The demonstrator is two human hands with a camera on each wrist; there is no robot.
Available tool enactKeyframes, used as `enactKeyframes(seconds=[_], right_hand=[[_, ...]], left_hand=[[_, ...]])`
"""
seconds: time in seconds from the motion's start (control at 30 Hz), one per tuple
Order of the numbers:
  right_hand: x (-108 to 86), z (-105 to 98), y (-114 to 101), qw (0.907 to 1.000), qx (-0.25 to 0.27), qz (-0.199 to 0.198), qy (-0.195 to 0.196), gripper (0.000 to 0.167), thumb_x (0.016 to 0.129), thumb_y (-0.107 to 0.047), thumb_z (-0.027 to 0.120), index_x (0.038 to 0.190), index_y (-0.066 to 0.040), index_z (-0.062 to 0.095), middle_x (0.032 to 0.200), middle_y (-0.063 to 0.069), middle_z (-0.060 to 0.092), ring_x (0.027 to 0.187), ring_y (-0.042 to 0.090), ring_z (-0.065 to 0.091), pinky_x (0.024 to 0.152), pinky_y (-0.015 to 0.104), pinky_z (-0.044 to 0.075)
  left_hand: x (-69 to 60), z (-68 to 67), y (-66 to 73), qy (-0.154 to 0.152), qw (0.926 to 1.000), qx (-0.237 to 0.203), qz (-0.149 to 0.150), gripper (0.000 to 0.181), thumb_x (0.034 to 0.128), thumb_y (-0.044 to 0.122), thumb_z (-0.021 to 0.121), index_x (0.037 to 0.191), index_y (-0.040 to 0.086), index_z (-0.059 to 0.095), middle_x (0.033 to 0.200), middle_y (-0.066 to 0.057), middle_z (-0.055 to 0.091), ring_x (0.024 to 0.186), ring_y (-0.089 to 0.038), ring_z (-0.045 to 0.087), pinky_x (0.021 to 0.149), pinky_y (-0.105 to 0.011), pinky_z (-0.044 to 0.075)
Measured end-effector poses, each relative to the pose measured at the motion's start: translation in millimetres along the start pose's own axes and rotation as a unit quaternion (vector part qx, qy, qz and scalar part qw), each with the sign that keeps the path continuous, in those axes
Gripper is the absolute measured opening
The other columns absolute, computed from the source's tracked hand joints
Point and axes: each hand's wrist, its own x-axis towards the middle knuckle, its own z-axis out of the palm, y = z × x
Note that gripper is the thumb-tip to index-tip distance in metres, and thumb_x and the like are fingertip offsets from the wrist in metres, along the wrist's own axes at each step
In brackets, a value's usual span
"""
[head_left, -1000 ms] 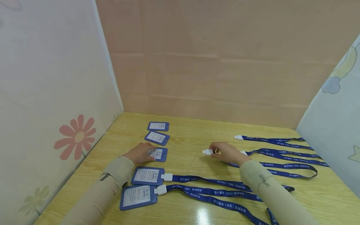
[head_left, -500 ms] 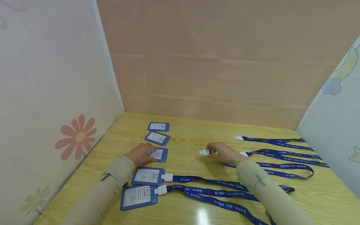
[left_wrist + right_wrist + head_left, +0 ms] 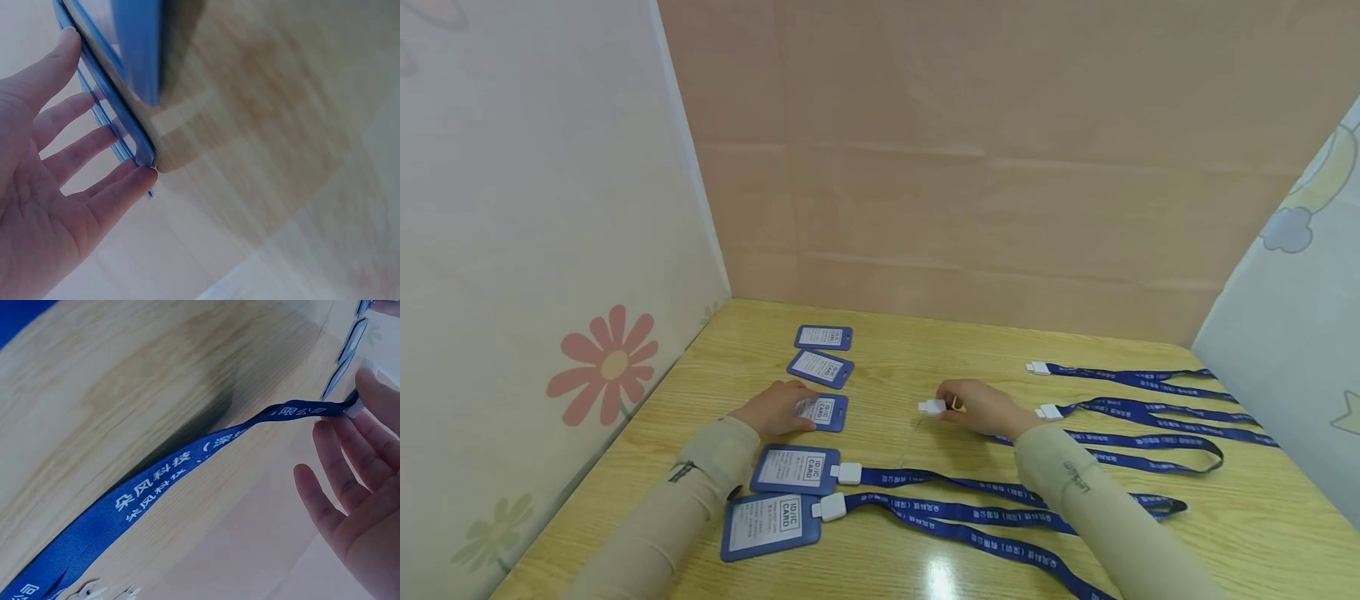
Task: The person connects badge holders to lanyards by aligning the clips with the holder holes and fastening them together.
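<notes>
Near the table's left side, my left hand [image 3: 775, 408] grips a blue ID badge holder [image 3: 831, 412] by its edges, thumb on one side and fingers on the other. In the left wrist view the badge holder [image 3: 115, 87] appears edge-on between them. Right of it, across a gap, my right hand [image 3: 983, 407] pinches the white clip [image 3: 932, 407] of a blue lanyard [image 3: 1157, 443]. That clip points left, towards the badge holder, and does not touch it. The printed lanyard strap [image 3: 94, 531] trails away from my fingers in the right wrist view.
Two loose badge holders [image 3: 820, 368] lie behind my left hand. In front, two badge holders [image 3: 771, 527] are joined to lanyards [image 3: 992, 510] by white clips. Two more lanyards [image 3: 1135, 377] lie at the right. Fabric walls [image 3: 925, 208] stand around the wooden table [image 3: 910, 350].
My right hand has moved left with the lanyard clip, towards the badge holder, and the strap has slid along behind it. My left hand has stayed in place.
</notes>
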Motion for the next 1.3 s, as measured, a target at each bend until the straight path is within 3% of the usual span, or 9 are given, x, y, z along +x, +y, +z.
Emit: enactKeyframes(seconds=[0.37,0.9,1.07,1.3], right_hand=[[6.8,4,-8,1.0000,-0.001,0.001,-0.004,0.019,0.086,-0.017,0.066,0.103,-0.009,0.063,0.093,0.002,0.067,0.082,0.012,0.060,0.074,0.030,0.053],[13.9,6,-21,0.9998,0.000,-0.014,-0.010,0.019,0.088,-0.017,0.064,0.104,-0.007,0.060,0.078,-0.001,0.060,0.064,0.007,0.045,0.059,0.021,0.041],[15.7,8,-25,0.9998,0.007,-0.017,-0.012,0.020,0.088,-0.016,0.064,0.104,-0.006,0.059,0.080,0.001,0.062,0.065,0.007,0.047,0.060,0.020,0.042],[19.6,10,-27,0.9989,0.013,-0.044,-0.009,0.020,0.088,-0.016,0.064,0.103,-0.004,0.059,0.080,0.002,0.063,0.064,0.006,0.045,0.059,0.018,0.041]], left_hand=[[2.0,1.7,-1.5,-0.001,0.9999,-0.003,-0.011,0.055,0.0818,0.034,0.070,0.130,0.013,0.055,0.133,-0.012,0.054,0.126,-0.033,0.047,0.107,-0.051,0.037],[-1.3,-1.3,2.7,-0.007,0.9999,-0.005,-0.014,0.054,0.0825,0.032,0.069,0.130,0.012,0.054,0.133,-0.012,0.053,0.126,-0.033,0.046,0.107,-0.050,0.036],[-0.6,-0.1,1.9,-0.005,0.9999,-0.003,-0.015,0.054,0.0824,0.033,0.069,0.130,0.013,0.054,0.134,-0.012,0.053,0.126,-0.033,0.047,0.107,-0.050,0.037],[-0.5,0.5,0.5,0.001,1.0000,0.000,-0.006,0.054,0.0824,0.033,0.069,0.130,0.012,0.055,0.133,-0.013,0.054,0.125,-0.034,0.048,0.107,-0.050,0.037]])
